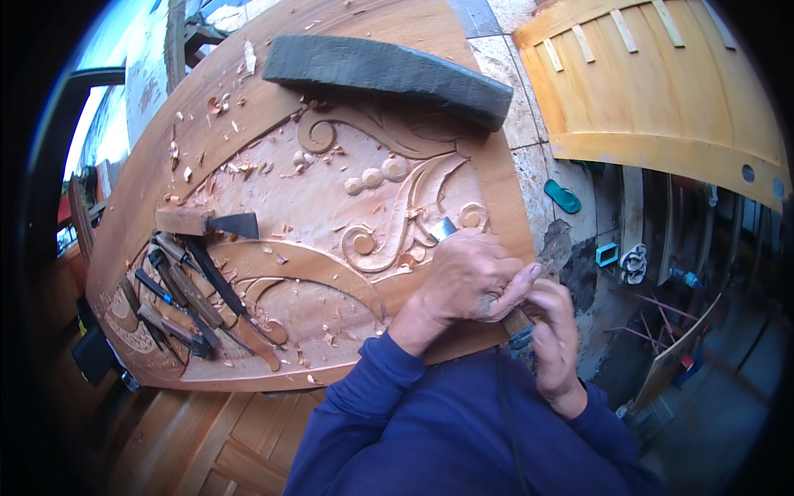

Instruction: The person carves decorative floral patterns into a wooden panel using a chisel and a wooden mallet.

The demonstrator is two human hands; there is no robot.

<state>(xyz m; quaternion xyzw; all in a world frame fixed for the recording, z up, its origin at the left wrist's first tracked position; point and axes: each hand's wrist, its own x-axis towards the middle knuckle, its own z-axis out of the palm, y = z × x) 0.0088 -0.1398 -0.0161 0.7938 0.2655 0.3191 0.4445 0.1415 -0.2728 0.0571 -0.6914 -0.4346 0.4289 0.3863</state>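
Observation:
A carved wooden panel (331, 178) with raised scrolls and beads lies in front of me, strewn with shavings. My left hand (470, 277) is closed round a chisel near its blade. The bright metal blade of the chisel (442, 229) pokes out past my knuckles, beside a small scroll at the panel's right side. Behind that hand my right hand (554, 339) has its fingers curled at the wooden handle end of the same tool. Part of the handle is hidden between the two hands.
A heavy dark block (385, 78) rests across the panel's far side. Several carving tools (186, 289) lie piled at the left, near a wooden-handled flat blade (203, 221). Beyond the right edge are a green sandal (562, 197) on the floor and a slatted yellow wooden panel (653, 91).

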